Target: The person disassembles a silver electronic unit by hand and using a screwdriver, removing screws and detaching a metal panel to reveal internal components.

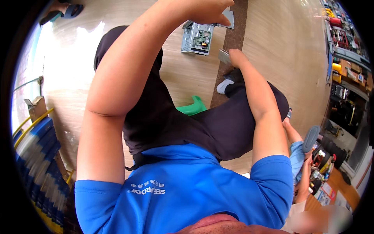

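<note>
My left hand (208, 12) reaches over the far part of the floor, partly cut off by the top edge of the view. Its thumb and a finger stand apart, with nothing visible between them. Just beyond the thumb shows a flat grey metal panel (230, 19). Below that hand, an opened metal casing (196, 38) rests on the floor with a green circuit board exposed inside. To its right, my right hand (238, 58) is closed on the end of a thin grey metal plate (224, 57); its fingertips are mostly hidden.
Part of a green plastic stool (193, 107) shows between my legs. Blue and yellow stacked items (39, 160) stand at the left. Shelves of tools (346, 35) line the right side, where another person (298, 160) sits low beside a cluttered bench.
</note>
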The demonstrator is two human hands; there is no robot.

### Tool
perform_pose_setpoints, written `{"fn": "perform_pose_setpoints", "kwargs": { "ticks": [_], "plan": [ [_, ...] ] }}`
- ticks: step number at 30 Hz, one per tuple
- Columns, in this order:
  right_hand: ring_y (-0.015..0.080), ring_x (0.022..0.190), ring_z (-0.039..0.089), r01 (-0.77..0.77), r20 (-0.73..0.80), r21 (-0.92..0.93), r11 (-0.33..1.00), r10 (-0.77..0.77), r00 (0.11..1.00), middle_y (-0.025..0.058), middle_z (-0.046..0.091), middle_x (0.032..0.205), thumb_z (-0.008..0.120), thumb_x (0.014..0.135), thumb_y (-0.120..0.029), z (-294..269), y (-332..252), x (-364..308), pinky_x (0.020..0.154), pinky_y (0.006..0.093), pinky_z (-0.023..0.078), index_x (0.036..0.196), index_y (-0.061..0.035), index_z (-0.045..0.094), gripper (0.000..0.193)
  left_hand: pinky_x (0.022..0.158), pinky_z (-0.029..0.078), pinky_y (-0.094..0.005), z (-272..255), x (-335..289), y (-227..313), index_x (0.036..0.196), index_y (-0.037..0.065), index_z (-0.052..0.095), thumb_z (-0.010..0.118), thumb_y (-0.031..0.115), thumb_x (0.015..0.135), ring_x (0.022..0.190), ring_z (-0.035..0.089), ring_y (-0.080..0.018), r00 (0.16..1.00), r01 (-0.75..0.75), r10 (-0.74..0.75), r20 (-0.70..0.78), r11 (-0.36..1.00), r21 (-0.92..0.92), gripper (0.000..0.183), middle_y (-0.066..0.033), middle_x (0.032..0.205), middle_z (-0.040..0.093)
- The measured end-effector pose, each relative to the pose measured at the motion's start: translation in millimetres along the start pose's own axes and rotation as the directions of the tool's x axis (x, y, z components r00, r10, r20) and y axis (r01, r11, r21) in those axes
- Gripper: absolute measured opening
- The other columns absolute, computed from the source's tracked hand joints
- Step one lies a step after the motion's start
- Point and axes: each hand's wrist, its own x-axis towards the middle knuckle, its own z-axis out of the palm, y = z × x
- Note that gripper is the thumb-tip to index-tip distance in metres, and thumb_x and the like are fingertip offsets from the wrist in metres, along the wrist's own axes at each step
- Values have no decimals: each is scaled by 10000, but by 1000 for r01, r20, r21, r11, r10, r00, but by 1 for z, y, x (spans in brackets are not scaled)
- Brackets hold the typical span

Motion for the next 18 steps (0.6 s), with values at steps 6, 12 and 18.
{"fn": "perform_pose_setpoints", "kwargs": {
  "ticks": [6,12,18],
  "plan": [
    [427,965,617,-18,-150,103,995,34,988,284,644,973,536,872,-118,18,36,36,836,502,492,946,18,588,163,892,478,-434,-9,4,-5,1132,-21,598,656,265,864,1051,605,-372,999,0,2,36,999,-46,397,-233,1085,647],
    [433,970,614,-160,-172,127,979,180,968,279,640,995,515,879,-112,30,84,83,832,505,492,959,0,589,156,872,485,-437,-16,10,-13,1115,-33,604,652,242,858,1013,620,-374,996,-12,21,83,993,-114,379,-233,1035,661],
    [440,969,615,-250,-201,168,954,281,938,277,642,994,488,887,-106,22,96,128,834,520,489,976,1,580,166,837,498,-438,-13,17,-27,1050,-39,622,640,212,851,965,632,-377,1000,19,-20,-17,997,-74,320,-232,963,670]
  ]
}}
